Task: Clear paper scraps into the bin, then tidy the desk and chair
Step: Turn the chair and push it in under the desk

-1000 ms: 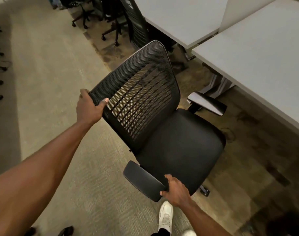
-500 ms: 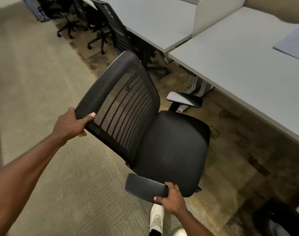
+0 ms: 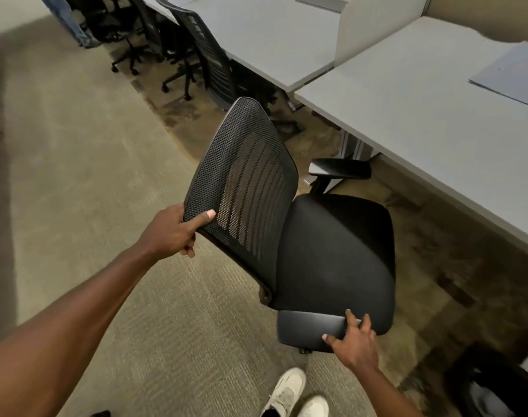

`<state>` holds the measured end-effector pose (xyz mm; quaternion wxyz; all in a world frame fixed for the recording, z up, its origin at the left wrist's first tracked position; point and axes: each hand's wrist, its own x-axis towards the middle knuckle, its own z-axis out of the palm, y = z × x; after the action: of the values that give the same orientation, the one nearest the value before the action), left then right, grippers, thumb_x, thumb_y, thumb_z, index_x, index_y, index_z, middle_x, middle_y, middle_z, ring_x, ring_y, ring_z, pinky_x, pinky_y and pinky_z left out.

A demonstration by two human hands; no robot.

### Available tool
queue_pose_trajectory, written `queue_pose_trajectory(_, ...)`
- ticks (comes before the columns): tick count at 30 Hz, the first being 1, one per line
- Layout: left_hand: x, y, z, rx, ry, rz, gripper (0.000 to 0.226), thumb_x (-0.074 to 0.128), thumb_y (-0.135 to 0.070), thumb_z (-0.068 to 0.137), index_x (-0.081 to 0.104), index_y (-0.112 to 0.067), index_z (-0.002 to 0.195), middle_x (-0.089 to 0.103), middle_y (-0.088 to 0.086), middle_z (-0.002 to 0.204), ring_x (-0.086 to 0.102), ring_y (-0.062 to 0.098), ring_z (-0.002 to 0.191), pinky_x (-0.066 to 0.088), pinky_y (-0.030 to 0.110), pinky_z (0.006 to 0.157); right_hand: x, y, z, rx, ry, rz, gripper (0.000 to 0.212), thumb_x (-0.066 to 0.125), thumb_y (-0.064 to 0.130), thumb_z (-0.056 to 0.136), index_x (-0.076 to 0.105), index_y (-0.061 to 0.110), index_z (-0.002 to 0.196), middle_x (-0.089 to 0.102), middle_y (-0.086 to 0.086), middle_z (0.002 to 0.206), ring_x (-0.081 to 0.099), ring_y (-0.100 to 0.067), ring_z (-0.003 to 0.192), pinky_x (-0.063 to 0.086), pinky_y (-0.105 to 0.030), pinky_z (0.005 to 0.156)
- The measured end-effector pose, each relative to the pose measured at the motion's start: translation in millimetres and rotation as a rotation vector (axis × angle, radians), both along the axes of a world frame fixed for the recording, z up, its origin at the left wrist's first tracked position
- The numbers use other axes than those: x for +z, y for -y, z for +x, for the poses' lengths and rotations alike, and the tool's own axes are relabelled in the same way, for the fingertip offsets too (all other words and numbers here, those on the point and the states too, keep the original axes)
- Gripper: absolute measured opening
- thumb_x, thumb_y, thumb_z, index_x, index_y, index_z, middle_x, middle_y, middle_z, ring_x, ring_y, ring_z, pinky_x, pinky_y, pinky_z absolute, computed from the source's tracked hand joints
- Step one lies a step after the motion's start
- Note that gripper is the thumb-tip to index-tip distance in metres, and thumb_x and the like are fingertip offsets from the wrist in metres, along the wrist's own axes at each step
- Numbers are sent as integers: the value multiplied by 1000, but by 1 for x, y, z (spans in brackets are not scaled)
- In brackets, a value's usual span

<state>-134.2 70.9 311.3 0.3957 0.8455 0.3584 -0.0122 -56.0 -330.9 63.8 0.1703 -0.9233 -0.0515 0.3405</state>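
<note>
A black office chair (image 3: 332, 251) with a mesh back stands on the carpet, its seat turned toward the grey desk (image 3: 422, 121) on the right. My left hand (image 3: 174, 231) grips the lower left edge of the mesh backrest. My right hand (image 3: 354, 341) holds the front end of the chair's near armrest. The far armrest (image 3: 341, 170) sits just short of the desk's front edge. A dark bin (image 3: 494, 386) shows at the bottom right, with something pale inside.
A flat grey folder or sheet (image 3: 515, 73) lies on the desk's far right. A second desk (image 3: 271, 34) and a white divider (image 3: 377, 22) stand behind. Other black chairs (image 3: 208, 55) line the aisle at the top. My white shoes (image 3: 289, 392) are just below the chair.
The chair has rolled and turned closer to the desk, its seat now facing the desk more squarely. Both hands kept their hold. The bin has come into view at the bottom right.
</note>
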Motion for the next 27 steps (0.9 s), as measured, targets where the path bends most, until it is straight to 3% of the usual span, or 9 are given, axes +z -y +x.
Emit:
queue_pose_trajectory(6, -10, 41, 14, -15, 52, -166, 66, 55, -53, 106, 64, 11, 90, 68, 20, 58, 72, 46, 54, 56, 34, 49, 10, 27, 7, -103, 75, -111, 101, 73, 60, 89, 20, 25, 168, -5, -27, 174, 8, -46, 161, 27, -54, 126)
queue_pose_trajectory(10, -15, 80, 21, -30, 119, -277, 61, 57, -47, 107, 66, -2, 68, 66, 25, 58, 71, 47, 54, 53, 30, 44, 22, 45, 11, -164, 119, -125, 93, 72, 57, 91, 28, 21, 164, 7, -27, 174, 11, -45, 161, 31, -55, 126)
queue_pose_trajectory(15, -19, 128, 32, -91, 151, -385, 64, 57, -51, 106, 61, -10, 58, 62, 24, 56, 70, 38, 50, 50, 28, 44, 45, 40, 19, -251, 152, 61, 89, 79, 41, 91, 34, 14, 163, 18, -24, 173, 20, -44, 158, 32, -53, 125)
queue_pose_trajectory(22, -26, 195, 44, -223, 150, -480, 68, 56, -64, 100, 59, -7, 63, 62, 19, 53, 69, 39, 50, 48, 30, 46, 84, 9, 18, -231, 320, 364, 87, 82, 37, 89, 37, 20, 162, 33, -8, 170, 29, -29, 158, 32, -44, 126)
queue_pose_trajectory(25, -29, 218, 50, -298, 101, -454, 77, 57, -78, 90, 61, -8, 59, 66, 21, 54, 71, 39, 50, 51, 29, 45, 103, 5, 18, -193, 414, 423, 87, 84, 36, 85, 41, 22, 159, 44, -3, 163, 39, -25, 151, 43, -47, 120)
queue_pose_trajectory(27, -29, 230, 57, -356, 47, -391, 85, 58, -87, 83, 68, -6, 60, 72, 18, 59, 75, 37, 56, 58, 34, 52, 115, 8, 19, -178, 485, 425, 83, 84, 34, 83, 46, 20, 155, 52, -3, 154, 48, -27, 142, 49, -52, 112)
